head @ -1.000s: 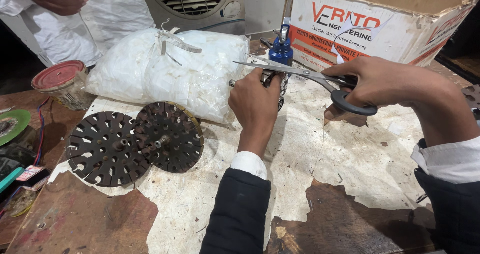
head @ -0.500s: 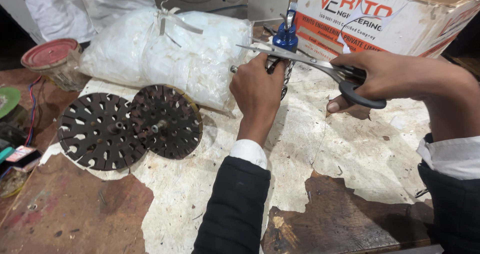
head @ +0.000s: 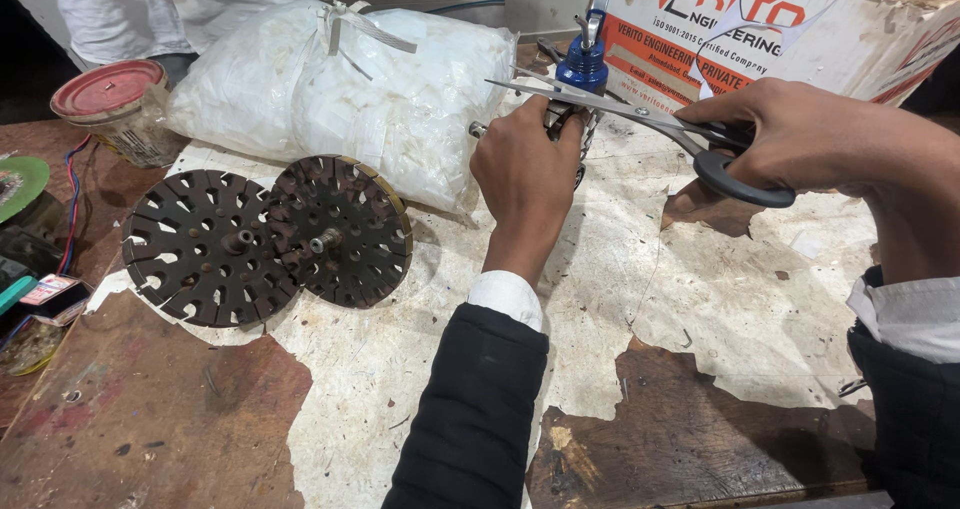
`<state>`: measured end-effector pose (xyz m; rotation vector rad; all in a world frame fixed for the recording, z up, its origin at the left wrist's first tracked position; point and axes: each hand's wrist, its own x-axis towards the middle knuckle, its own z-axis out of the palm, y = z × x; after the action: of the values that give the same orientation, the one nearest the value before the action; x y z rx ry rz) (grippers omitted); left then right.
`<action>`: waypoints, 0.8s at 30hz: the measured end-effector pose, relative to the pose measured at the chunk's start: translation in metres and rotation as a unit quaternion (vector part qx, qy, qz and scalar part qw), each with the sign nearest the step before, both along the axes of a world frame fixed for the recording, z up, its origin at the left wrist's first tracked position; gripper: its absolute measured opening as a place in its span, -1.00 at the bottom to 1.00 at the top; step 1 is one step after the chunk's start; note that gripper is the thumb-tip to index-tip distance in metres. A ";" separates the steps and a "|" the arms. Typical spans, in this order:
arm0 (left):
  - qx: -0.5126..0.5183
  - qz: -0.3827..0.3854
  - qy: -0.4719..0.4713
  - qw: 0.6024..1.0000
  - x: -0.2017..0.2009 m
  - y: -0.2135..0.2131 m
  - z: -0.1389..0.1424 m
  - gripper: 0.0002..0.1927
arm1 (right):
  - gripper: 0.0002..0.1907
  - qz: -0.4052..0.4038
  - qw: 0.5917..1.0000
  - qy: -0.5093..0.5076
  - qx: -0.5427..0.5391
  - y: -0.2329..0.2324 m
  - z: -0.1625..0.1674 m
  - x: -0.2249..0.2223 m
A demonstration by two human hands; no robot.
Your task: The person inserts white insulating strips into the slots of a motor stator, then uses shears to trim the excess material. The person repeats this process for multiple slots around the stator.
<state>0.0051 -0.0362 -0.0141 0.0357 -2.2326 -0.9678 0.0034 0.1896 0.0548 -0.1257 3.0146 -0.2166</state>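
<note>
The left hand (head: 527, 174) is curled shut around a small metal part (head: 562, 119), of which only a dark tip and a short shaft end show past the fingers; what kind of part it is cannot be told. The right hand (head: 815, 134) grips the black loop handles of a pair of scissors (head: 640, 119), fingers closed through them, with the long blades parted a little and reaching leftward so that they lie just above the knuckles of the left hand and the held part. Just beyond the left hand stands a blue bottle-like thing (head: 582, 67), and behind the right hand a cardboard box (head: 800, 29) leans. To the left of the left hand lies a tied clear bag of white pieces (head: 340, 89), and nearer, on the worn bench (head: 700, 369), two dark slotted round discs (head: 265, 244) overlap each other. Farther left stands a jar with a red lid (head: 105, 94).
</note>
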 end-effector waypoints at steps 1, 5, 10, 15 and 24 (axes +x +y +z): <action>0.000 0.000 0.000 1.000 0.000 0.000 0.000 -0.76 | -0.11 0.016 1.000 0.007 -0.002 0.001 0.000 -0.001; -0.006 0.004 0.007 1.000 0.000 -0.001 -0.002 -0.75 | -0.07 0.021 1.000 0.012 0.001 -0.005 0.004 0.003; -0.018 0.009 -0.002 1.000 0.000 -0.001 -0.002 -0.73 | -0.16 0.005 1.000 -0.011 0.005 -0.025 0.016 0.023; -0.016 0.003 0.003 1.000 0.000 -0.001 -0.004 -0.76 | -0.26 0.031 0.999 -0.029 0.005 -0.033 0.018 0.029; -0.009 0.005 0.019 1.000 0.003 -0.002 -0.003 -0.76 | -0.07 0.014 1.000 0.007 -0.008 -0.007 -0.001 0.003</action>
<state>0.0085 -0.0380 -0.0169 0.0204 -2.2038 -0.9345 0.0069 0.1823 0.0541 -0.1705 3.0230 -0.2382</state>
